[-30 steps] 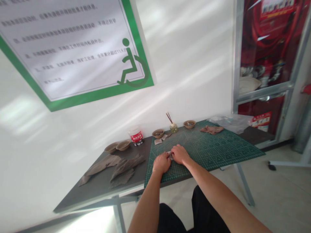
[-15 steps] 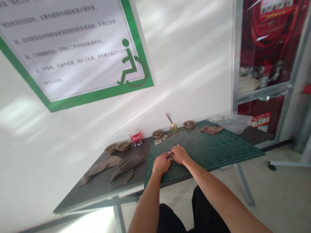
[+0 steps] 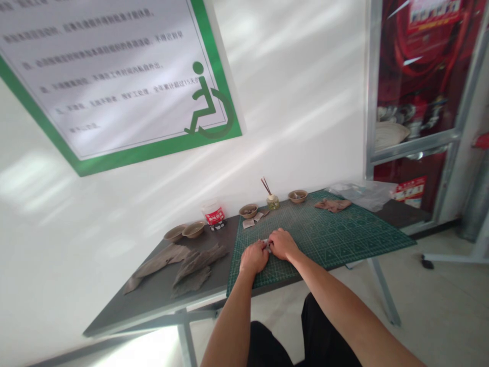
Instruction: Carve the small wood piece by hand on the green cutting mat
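Both my hands meet over the left part of a green cutting mat point(image 3: 328, 234). Between their fingertips a small pale piece point(image 3: 268, 245) shows, mostly covered by the fingers. My left hand point(image 3: 254, 256) is closed, its fingers curled against the piece's left side. From the right, my right hand point(image 3: 281, 243) grips the same piece with bent fingers. Just behind them on the mat lie small pale squares point(image 3: 248, 223), beside a bowl of small dark bits point(image 3: 248, 210).
Grey-brown cloths point(image 3: 196, 265) and two shallow bowls point(image 3: 194, 230) lie left on the dark table point(image 3: 122, 311). Along the back stand a red-labelled tub point(image 3: 214, 215), a glass bottle with sticks point(image 3: 272, 202) and another bowl point(image 3: 298, 196). A brown cloth point(image 3: 332, 205) and clear plastic point(image 3: 369, 193) lie right.
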The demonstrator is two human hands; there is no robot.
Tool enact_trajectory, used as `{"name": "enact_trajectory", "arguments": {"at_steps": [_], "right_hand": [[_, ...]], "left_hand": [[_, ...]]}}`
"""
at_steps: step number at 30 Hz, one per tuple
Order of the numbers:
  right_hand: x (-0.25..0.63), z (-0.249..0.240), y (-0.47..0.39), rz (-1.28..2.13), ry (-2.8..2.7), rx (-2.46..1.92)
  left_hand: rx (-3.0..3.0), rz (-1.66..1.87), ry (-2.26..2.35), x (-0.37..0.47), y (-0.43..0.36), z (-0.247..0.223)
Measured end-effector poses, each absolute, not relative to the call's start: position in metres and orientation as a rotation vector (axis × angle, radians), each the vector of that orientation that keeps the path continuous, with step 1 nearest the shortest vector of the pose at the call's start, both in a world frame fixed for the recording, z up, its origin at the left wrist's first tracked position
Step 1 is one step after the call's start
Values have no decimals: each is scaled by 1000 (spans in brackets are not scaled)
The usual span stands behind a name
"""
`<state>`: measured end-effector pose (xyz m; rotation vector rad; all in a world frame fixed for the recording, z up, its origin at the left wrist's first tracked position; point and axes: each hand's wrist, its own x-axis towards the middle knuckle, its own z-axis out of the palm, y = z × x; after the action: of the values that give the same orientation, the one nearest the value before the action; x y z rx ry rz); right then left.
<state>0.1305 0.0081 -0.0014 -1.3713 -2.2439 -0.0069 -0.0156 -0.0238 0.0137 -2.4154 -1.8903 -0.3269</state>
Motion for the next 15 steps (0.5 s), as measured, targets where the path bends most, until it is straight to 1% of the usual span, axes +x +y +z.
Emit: {"name": "enact_trajectory", "arguments": {"at_steps": [6,15], "right_hand": [[129,-1,11,-27,-2236,-1421],[132,1,8,23,-2292,-1345]], "left_hand": [[-2421,-314,-1872,-15,-23,13],[-2433,-330,-1879,-20,-15,5]]}}
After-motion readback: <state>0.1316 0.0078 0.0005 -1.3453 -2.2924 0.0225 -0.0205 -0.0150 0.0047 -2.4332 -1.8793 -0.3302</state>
